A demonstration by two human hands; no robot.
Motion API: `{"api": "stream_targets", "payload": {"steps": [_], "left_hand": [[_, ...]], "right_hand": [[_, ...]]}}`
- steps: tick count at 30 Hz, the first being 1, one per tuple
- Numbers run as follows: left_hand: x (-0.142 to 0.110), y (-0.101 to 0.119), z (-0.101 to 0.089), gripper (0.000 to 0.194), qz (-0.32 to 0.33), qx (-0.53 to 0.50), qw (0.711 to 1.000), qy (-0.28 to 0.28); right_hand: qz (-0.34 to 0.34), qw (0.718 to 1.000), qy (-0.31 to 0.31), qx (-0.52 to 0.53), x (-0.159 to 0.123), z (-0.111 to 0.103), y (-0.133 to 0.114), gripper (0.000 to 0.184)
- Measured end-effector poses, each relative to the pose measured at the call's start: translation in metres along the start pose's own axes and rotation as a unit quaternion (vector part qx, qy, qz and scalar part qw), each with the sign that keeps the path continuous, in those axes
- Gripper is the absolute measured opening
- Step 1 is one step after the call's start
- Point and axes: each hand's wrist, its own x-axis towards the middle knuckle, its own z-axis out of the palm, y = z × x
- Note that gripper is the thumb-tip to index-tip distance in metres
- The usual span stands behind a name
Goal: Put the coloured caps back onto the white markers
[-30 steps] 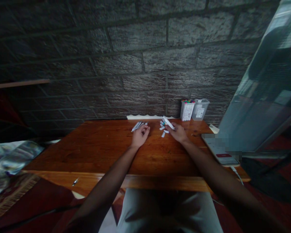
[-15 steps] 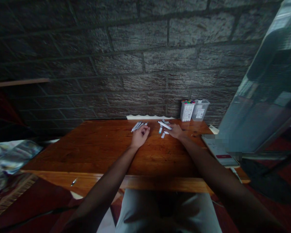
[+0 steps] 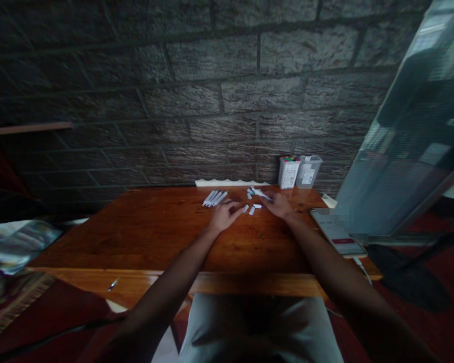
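Two bare hands work above a wooden table (image 3: 136,237), a little apart from each other. The right hand (image 3: 279,205) pinches a white marker (image 3: 264,195) between its thumb and fingers, the marker slanting away from it toward the left and the wall. The left hand (image 3: 225,215) is lowered near the tabletop, thumb and fingers curved toward the right hand, their tips at a small white cap (image 3: 245,208); whether they grip it or only touch it, I cannot tell. Between the hands lie more short white pieces: a pair (image 3: 252,209) just short of the right hand's fingers, and a small cluster (image 3: 249,193) past the fingertips, near the far end of the held marker — one bit there shows teal. Just beyond the left hand, a row of white markers (image 3: 215,198) lies side by side, slanted, close together. Farther off, past the right hand and against the brick wall (image 3: 196,101), stand two containers: a tub with colourful tops (image 3: 288,174) and, just to its right, a clear tub (image 3: 308,173). A white wavy-edged strip (image 3: 230,183) runs along the wall beyond both hands. To the right of the right forearm lies a flat device (image 3: 338,237), with a white cable (image 3: 363,269) at its near end.
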Motion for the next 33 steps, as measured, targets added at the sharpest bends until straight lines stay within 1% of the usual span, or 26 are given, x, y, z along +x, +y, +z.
{"api": "stream_targets", "payload": {"steps": [3, 5, 7, 10, 13, 15, 17, 22, 25, 29, 31, 33], "left_hand": [[0.004, 0.002, 0.007, 0.023, 0.032, 0.011, 0.999, -0.039], [0.005, 0.0, 0.008, 0.018, 0.031, 0.003, 0.998, -0.055], [0.004, -0.005, 0.006, 0.018, -0.001, -0.021, 0.999, -0.045], [0.001, -0.013, -0.001, 0.022, -0.051, -0.066, 0.996, -0.013], [-0.001, -0.017, -0.006, 0.026, -0.061, -0.091, 0.994, 0.001], [-0.002, -0.016, -0.006, 0.027, -0.062, -0.094, 0.994, 0.002], [-0.002, -0.014, -0.005, 0.028, -0.063, -0.096, 0.993, 0.004], [-0.001, -0.01, -0.006, 0.028, -0.065, -0.105, 0.992, 0.018], [0.0, -0.009, -0.008, 0.027, -0.065, -0.11, 0.991, 0.023], [-0.001, -0.009, -0.008, 0.028, -0.05, -0.122, 0.991, 0.012], [-0.002, -0.01, -0.007, 0.029, -0.044, -0.131, 0.99, 0.002], [-0.003, -0.011, -0.007, 0.029, -0.045, -0.136, 0.99, -0.002]], "right_hand": [[0.013, 0.999, 0.004, 0.03, 0.0, -0.003, 0.008, 0.026], [0.0, 0.998, -0.01, 0.055, 0.001, -0.004, 0.01, 0.024], [-0.02, 0.996, -0.022, 0.087, 0.001, -0.004, 0.009, 0.023], [-0.036, 0.985, -0.047, 0.16, 0.0, -0.005, 0.004, 0.025], [-0.031, 0.97, -0.086, 0.226, -0.001, -0.003, 0.0, 0.027], [-0.022, 0.963, -0.101, 0.248, -0.001, -0.003, 0.0, 0.029], [-0.016, 0.961, -0.104, 0.257, -0.001, -0.003, 0.0, 0.03], [-0.01, 0.957, -0.088, 0.277, -0.002, -0.01, -0.004, 0.028], [-0.005, 0.955, -0.11, 0.274, -0.003, -0.013, -0.007, 0.028], [-0.021, 0.959, -0.147, 0.243, -0.006, -0.014, -0.009, 0.026], [-0.021, 0.956, -0.148, 0.253, -0.007, -0.014, -0.011, 0.026], [-0.009, 0.948, -0.134, 0.288, -0.007, -0.015, -0.014, 0.029]]}}
